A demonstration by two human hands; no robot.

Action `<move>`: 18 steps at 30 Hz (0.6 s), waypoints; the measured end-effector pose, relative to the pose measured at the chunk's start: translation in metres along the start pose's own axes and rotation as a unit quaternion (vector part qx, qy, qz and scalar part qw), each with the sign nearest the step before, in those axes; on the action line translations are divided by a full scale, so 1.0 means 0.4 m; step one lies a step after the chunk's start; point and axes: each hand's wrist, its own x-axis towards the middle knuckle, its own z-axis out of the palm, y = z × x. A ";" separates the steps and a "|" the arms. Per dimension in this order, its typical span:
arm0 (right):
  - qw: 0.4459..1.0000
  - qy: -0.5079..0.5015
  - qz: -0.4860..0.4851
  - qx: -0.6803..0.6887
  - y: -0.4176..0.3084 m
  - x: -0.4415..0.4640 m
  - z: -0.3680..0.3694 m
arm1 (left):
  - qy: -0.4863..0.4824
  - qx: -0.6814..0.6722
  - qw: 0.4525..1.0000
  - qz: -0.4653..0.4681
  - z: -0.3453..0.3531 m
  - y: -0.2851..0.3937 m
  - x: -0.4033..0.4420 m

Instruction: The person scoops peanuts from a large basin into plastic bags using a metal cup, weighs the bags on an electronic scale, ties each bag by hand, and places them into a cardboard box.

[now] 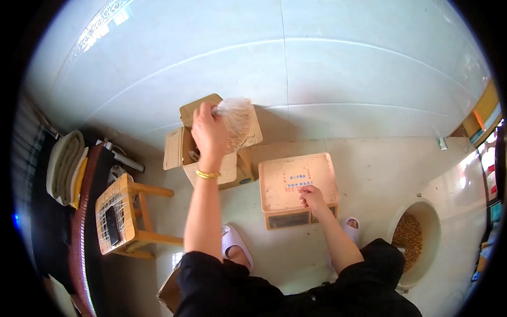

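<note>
My left hand is closed on the gathered top of a clear plastic bag, whose contents are hard to make out. The bag hangs over an open cardboard box with its flaps spread, near the wall. To the right, my right hand is held over the lid of an orange-tan box with blue lettering. Its fingers are curled, and whether anything is between them is too small to tell.
A wooden stool with a dark phone on it stands at the left. At the lower right is a pale bucket holding brown pieces. Folded cloths lie at the far left. A tiled wall rises ahead.
</note>
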 end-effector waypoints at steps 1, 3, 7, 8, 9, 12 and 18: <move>1.000 0.001 -0.002 0.002 -0.001 0.001 0.001 | -0.013 -0.004 1.000 0.009 0.010 -0.038 0.030; 1.000 -0.026 0.009 -0.013 -0.001 -0.007 -0.003 | -0.043 0.042 0.998 0.015 0.049 -0.120 0.056; 0.999 -0.010 0.009 -0.035 0.004 -0.009 -0.009 | -0.158 0.107 0.981 -0.022 0.184 -0.330 0.011; 0.999 -0.019 0.013 -0.036 0.013 -0.008 -0.016 | -0.175 0.134 0.975 -0.030 0.219 -0.388 -0.012; 0.999 -0.030 0.015 -0.037 0.018 -0.001 -0.014 | -0.199 0.149 0.967 -0.049 0.249 -0.441 -0.032; 0.996 -0.017 0.044 -0.069 0.024 0.006 -0.007 | -0.258 0.122 0.956 -0.072 0.295 -0.512 -0.062; 0.996 -0.047 0.022 -0.075 0.067 0.025 0.009 | -0.338 0.162 0.926 -0.054 0.216 -0.475 -0.017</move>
